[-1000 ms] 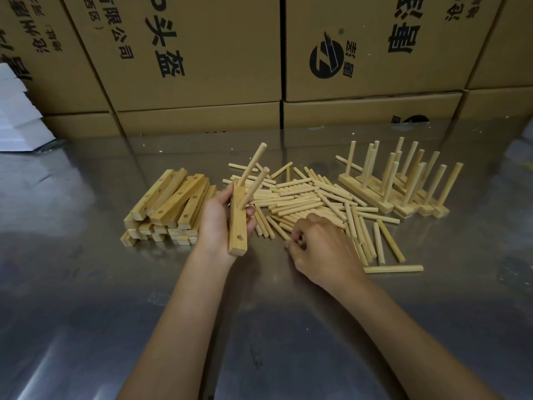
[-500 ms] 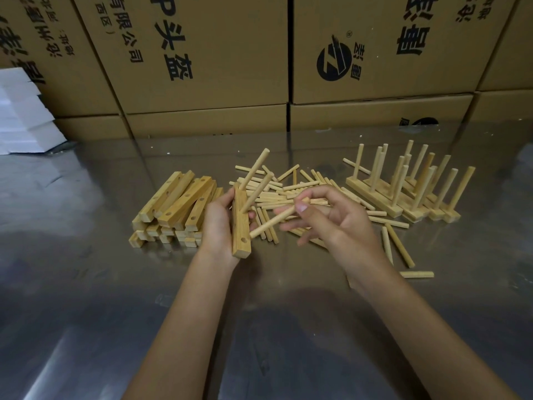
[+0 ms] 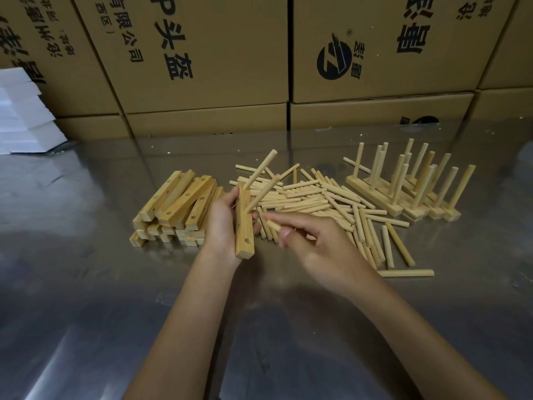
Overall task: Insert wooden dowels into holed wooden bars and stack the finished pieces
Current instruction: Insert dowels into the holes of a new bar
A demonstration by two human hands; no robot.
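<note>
My left hand [image 3: 220,226] grips a holed wooden bar [image 3: 244,226] held nearly upright. Two dowels [image 3: 261,180] stick out of its upper holes, and its lowest hole [image 3: 247,241] is open. My right hand [image 3: 320,246] holds a single dowel [image 3: 273,225] between its fingers, with the dowel's free end a short way right of the bar. A heap of loose dowels [image 3: 323,197] lies behind both hands. A stack of bare holed bars [image 3: 176,206] sits to the left. Finished bars with upright dowels [image 3: 403,186] stand at the right.
The work lies on a shiny metal table [image 3: 86,284]. Cardboard boxes [image 3: 202,67] form a wall along the back. White foam blocks [image 3: 23,116] are piled at the far left. One stray dowel [image 3: 405,273] lies alone right of my right hand.
My right hand picked a dowel out of the heap, lifted it, and now holds it lower with its end close to the bar. The left hand has kept the bar in place.
</note>
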